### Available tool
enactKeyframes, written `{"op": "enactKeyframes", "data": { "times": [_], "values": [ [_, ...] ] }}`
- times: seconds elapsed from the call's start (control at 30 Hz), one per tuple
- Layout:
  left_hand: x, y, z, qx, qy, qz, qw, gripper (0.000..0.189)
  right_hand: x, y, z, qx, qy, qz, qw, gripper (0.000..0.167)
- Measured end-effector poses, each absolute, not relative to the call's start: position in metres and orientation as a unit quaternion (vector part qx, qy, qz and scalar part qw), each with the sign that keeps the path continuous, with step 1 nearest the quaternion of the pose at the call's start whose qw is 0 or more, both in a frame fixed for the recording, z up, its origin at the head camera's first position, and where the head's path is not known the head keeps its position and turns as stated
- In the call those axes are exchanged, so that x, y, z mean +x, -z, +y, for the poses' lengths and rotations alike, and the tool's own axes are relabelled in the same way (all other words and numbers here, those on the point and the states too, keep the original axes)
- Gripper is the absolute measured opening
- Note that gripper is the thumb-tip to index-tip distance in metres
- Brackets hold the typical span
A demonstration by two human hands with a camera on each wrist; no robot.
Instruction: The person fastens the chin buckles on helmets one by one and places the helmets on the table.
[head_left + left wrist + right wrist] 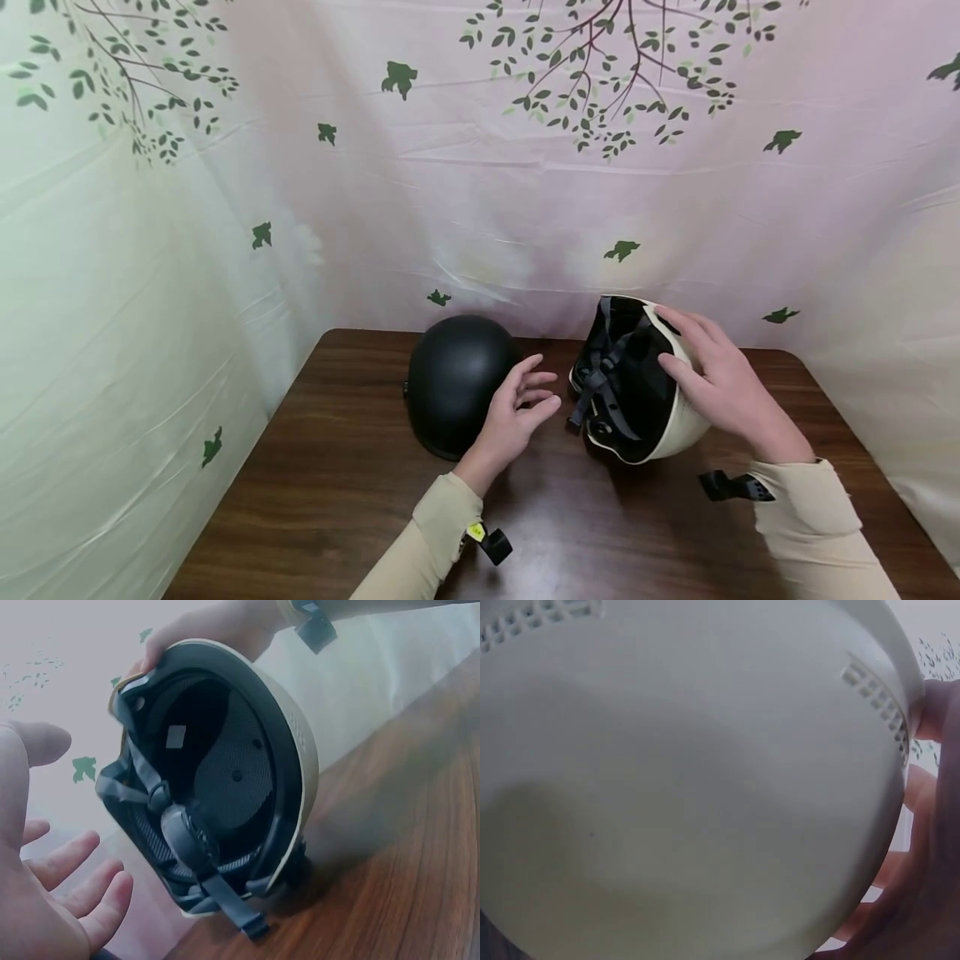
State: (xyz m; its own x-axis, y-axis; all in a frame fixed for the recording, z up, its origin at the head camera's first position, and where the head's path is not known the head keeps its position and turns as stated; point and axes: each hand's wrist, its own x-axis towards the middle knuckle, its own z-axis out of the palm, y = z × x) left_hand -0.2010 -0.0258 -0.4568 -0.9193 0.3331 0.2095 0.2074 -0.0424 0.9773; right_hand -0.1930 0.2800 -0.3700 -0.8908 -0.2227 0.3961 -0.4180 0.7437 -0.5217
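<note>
A white helmet (645,392) is tipped on its side at the right of the table, its black padded inside facing left. Grey chin straps (597,379) with a buckle dangle from its opening. My right hand (720,383) grips its upper rim, thumb at the edge; in the right wrist view, the fingers (922,825) curl past the shell's border. To the left, a black helmet (453,383) rests dome up. My left hand (517,412) hovers by that helmet's right side, fingers loosely bent around nothing. In the left wrist view, it is apart from the white helmet (232,772).
Both helmets are near the back edge of a dark wooden table (337,500). A pale cloth (375,208) printed with leaves and birds hangs behind and along the sides. Each wrist wears a black strap.
</note>
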Motion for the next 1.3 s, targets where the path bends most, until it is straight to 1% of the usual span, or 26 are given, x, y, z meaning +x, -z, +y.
{"op": "enactKeyframes", "data": {
  "times": [0.17,0.33,0.5,0.6,0.7,0.83,0.97,1.1,1.3],
  "values": [
    [-0.200,0.461,-0.034,0.202,-0.695,0.689,0.040,0.059,-0.197,0.372,0.295,0.184,-0.335,-0.911,0.154,0.062],
    [-0.197,0.461,-0.039,0.211,-0.690,0.692,0.022,0.050,-0.199,0.377,0.309,0.179,-0.352,-0.907,0.147,0.061],
    [-0.195,0.459,-0.044,0.208,-0.697,0.686,0.013,0.045,-0.204,0.392,0.324,0.199,-0.403,-0.881,0.147,0.061],
    [-0.195,0.460,-0.046,0.206,-0.702,0.682,0.010,0.043,-0.208,0.408,0.330,0.208,-0.444,-0.862,0.131,0.061],
    [-0.195,0.462,-0.049,0.203,-0.700,0.684,0.008,0.043,-0.210,0.425,0.335,0.187,-0.467,-0.857,0.112,0.060],
    [-0.196,0.463,-0.051,0.201,-0.698,0.688,0.006,0.042,-0.208,0.441,0.340,0.137,-0.457,-0.874,0.088,0.059],
    [-0.196,0.465,-0.050,0.202,-0.702,0.683,0.007,0.043,-0.204,0.452,0.343,0.114,-0.451,-0.882,0.075,0.061],
    [-0.195,0.467,-0.050,0.203,-0.707,0.678,0.016,0.043,-0.202,0.460,0.341,0.122,-0.469,-0.871,0.082,0.066],
    [-0.193,0.470,-0.051,0.203,-0.697,0.688,0.026,0.042,-0.199,0.466,0.337,0.119,-0.468,-0.872,0.084,0.082]
  ]
}}
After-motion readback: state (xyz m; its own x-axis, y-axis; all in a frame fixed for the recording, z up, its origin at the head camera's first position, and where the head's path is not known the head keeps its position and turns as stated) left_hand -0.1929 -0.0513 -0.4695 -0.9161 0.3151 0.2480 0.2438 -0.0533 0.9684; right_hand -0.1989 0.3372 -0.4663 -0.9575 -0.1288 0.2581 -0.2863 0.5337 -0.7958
